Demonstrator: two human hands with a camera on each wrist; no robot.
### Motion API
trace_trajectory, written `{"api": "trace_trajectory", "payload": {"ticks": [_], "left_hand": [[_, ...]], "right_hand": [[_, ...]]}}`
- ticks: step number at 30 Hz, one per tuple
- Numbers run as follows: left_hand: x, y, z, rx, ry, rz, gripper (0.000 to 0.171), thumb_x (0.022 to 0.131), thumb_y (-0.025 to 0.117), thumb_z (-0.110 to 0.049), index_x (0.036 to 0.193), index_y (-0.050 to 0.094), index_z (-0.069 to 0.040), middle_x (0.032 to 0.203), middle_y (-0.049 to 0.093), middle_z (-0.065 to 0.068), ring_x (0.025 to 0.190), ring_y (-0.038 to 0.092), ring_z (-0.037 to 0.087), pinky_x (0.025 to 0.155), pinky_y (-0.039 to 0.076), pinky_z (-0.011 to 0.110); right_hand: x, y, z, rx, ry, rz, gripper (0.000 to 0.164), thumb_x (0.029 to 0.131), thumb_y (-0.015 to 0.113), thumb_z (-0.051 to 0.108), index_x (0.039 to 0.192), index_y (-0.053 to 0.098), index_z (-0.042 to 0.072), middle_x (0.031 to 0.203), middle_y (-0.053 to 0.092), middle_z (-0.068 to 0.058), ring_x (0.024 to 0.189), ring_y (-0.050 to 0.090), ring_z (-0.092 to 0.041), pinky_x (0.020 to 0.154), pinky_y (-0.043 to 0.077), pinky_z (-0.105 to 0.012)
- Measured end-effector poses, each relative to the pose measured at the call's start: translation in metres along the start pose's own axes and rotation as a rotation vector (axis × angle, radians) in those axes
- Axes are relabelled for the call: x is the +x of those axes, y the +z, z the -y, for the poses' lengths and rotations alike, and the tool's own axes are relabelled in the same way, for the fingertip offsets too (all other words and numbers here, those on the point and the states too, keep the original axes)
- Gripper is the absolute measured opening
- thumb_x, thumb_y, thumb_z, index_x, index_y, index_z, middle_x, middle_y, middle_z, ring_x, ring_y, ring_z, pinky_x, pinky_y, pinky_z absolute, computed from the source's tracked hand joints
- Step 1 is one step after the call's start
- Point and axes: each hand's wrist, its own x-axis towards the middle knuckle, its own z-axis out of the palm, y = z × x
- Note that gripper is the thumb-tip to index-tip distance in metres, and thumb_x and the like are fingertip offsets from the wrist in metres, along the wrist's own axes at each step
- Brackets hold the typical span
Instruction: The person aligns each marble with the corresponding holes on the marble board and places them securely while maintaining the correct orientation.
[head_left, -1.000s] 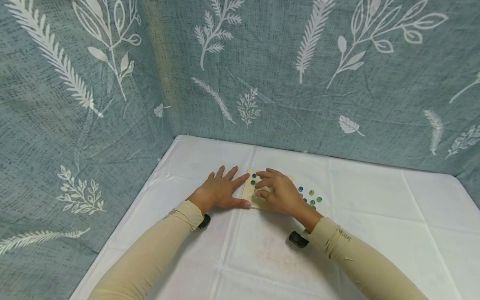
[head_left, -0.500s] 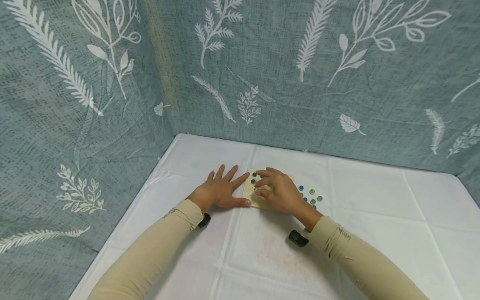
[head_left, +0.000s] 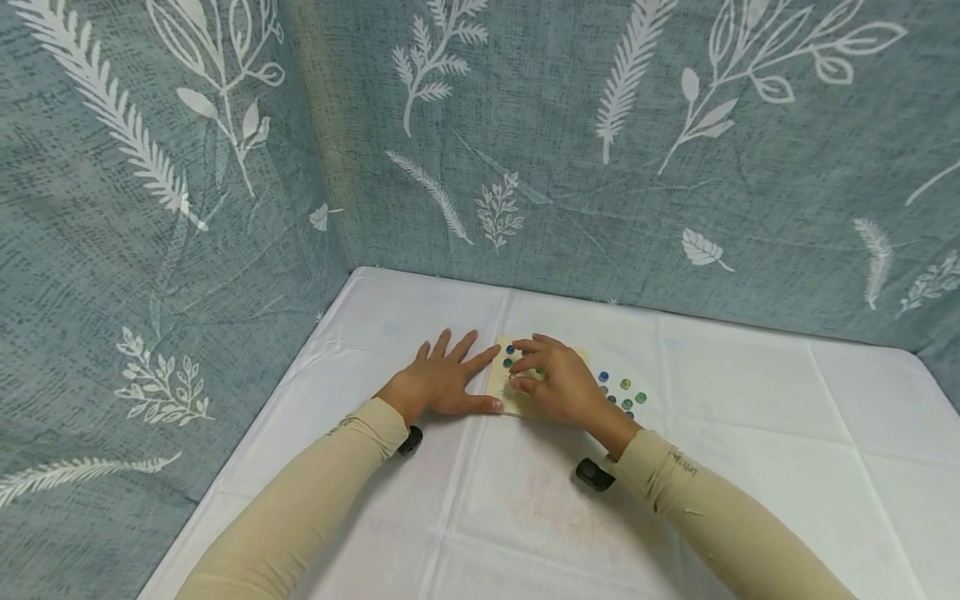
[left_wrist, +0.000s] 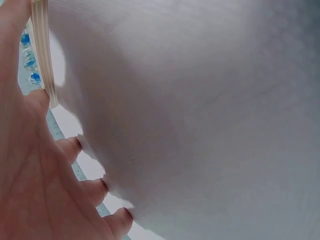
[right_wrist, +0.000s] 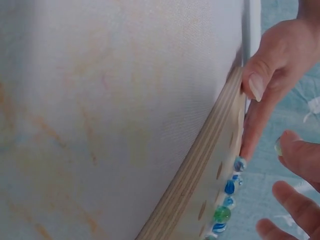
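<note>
A pale wooden board (head_left: pixel 497 385) with rows of round holes lies on the white cloth, and several glass marbles (right_wrist: pixel 223 214) sit in it. My left hand (head_left: pixel 441 385) lies spread at its left side, thumb and index finger touching the board's edge. Over the board is my right hand (head_left: pixel 561 383), hiding much of the middle. In the right wrist view, a small clear-green marble (right_wrist: pixel 278 146) shows at the tips of my right fingers, which pinch it; the other fingers are loosely bent. The left wrist view shows the board's layered edge (left_wrist: pixel 44 55) beside the left hand.
Several loose blue, green and yellowish marbles (head_left: pixel 626 384) lie on the cloth just right of the board. White cloth (head_left: pixel 750 467) covers the table, with a patterned blue-green curtain (head_left: pixel 540 217) behind and at the left.
Both hands keep almost the same place and pose at the board. The head view shifts slightly; no marble visibly changes place.
</note>
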Motion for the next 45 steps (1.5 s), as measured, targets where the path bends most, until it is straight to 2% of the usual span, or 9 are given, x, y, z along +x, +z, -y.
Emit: {"api": "trace_trajectory", "payload": {"ticks": [21,30,45], "left_hand": [[0.001,-0.002,0.001,-0.006,-0.018,0.023,0.095,0.093,0.049,-0.081,0.168,0.007,-0.039,0.178,-0.003,0.008,0.162,-0.005,0.048,0.128,0.009,0.069],[0.001,-0.002,0.001,-0.004,-0.017,0.019,0.095,0.093,0.049,-0.081,0.168,0.008,-0.039,0.178,-0.002,0.008,0.162,-0.005,0.048,0.128,0.009,0.07],[-0.001,-0.001,0.0,-0.002,-0.008,0.025,0.093,0.095,0.047,-0.08,0.168,0.007,-0.039,0.178,-0.004,0.008,0.162,-0.005,0.049,0.128,0.009,0.071]], "right_hand": [[0.014,0.005,0.0,-0.082,0.019,0.034,0.022,0.093,0.079,0.019,0.113,0.082,0.01,0.151,0.061,-0.011,0.153,0.043,-0.037,0.121,0.039,-0.059],[0.018,0.005,0.0,-0.113,0.019,0.024,0.018,0.093,0.079,0.017,0.109,0.084,0.012,0.149,0.063,-0.01,0.152,0.043,-0.04,0.122,0.038,-0.058],[0.022,0.014,-0.002,-0.149,-0.029,0.026,0.015,0.091,0.081,0.018,0.104,0.085,0.013,0.145,0.066,-0.013,0.149,0.046,-0.045,0.12,0.04,-0.059]]}}
